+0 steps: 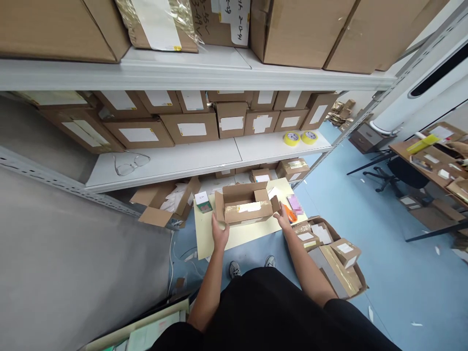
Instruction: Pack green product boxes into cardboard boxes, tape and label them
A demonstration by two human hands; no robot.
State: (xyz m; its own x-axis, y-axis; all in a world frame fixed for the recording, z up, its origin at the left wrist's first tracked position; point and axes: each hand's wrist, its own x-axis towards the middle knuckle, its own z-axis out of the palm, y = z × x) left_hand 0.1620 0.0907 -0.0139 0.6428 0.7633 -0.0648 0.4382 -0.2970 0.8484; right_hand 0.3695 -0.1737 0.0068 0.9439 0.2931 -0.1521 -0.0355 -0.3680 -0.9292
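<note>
An open cardboard box [248, 214] with raised flaps stands on a pale yellow board [241, 236] in front of me. My left hand [220, 235] grips its near left corner, thumb towards the front face. At the opposite end, my right hand [282, 218] holds the right side by the flap. A white label and clear tape cover part of the box's front. Left of it stands a small green-and-white box [203, 202]. Close beside my right hand lie an orange object [291, 213], its kind unclear, and a blurred purple item [295, 204].
Shelves [204, 158] with labelled cartons rise ahead, holding glasses [131, 163] and two yellow tape rolls [291, 139]. An open carton [153, 214] with white packing sits left. A large box of smaller cartons [338, 268] stands right on the floor. A desk [402, 148] is farther right.
</note>
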